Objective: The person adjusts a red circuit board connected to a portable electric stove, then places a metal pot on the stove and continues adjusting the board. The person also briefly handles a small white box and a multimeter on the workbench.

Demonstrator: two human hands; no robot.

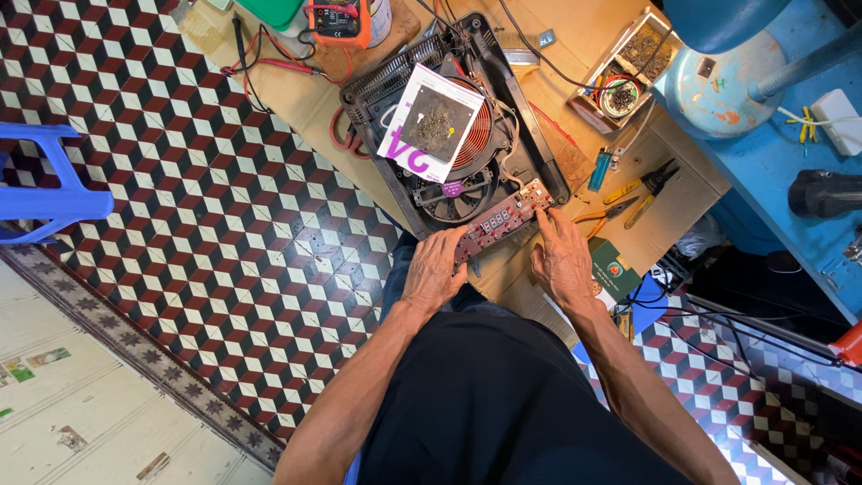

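Patterned floor tiles [224, 207] in red, black and white cubes fill the frame from seven to eleven o'clock, and a wooden workbench [593, 36] is seen running from twelve toward four o'clock. On the bench an opened induction cooker [453, 126] is laid flat — a black housing with its top plate removed, so that a copper-red coil [478, 135], a round black fan [462, 196] and loose wiring are exposed. A white card with purple print [429, 124] is laid over the coil, with a heap of grey dust on it.

At the cooker's six o'clock edge a narrow reddish-brown control board [503, 218] is seen, long and slim, bearing a dark digit display and small pale buttons; it is tilted, its right end higher in the frame. The left hand [435, 269] is curled around the board's lower-left end, grasping it. The right hand [563, 256] is pressed flat with fingers extended, its fingertips touching the board's right end — nothing is clasped.

At one o'clock a box of small parts [624, 72] is seen; at three o'clock, yellow-handled pliers [642, 190] and a blue lighter [599, 171]. An orange multimeter [339, 22] is placed at twelve.
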